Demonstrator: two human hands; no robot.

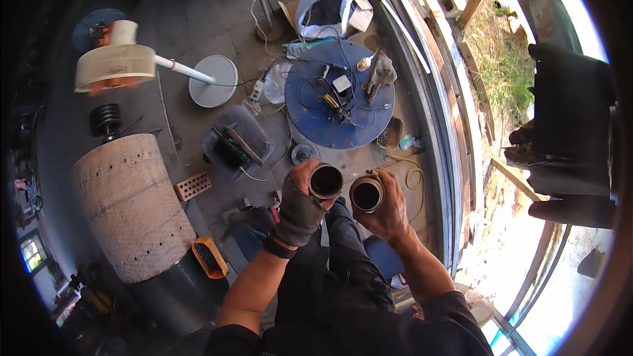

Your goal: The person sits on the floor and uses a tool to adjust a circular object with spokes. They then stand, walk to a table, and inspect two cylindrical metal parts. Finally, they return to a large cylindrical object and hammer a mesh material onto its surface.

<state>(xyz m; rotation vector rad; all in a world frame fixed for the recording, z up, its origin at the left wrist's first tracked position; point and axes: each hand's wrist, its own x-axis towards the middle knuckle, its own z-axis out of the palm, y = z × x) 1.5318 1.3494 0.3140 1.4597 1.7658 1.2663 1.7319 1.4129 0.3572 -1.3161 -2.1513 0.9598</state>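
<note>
A gloved left hand (298,203) grips a cup (326,182) while the bare right hand (389,211) clasps a second cup (366,196) just beside it, both mouths facing up; beyond them stands a round blue bench (306,115).

Both forearms come up from the lower edge, angled inward. The left hand (302,196), in a grey fingerless glove (293,216) with a dark band (279,248) at the wrist, curls into a grip. The bare right hand (389,211) also grips, fingers bent, just beside it, the two apart.
</note>
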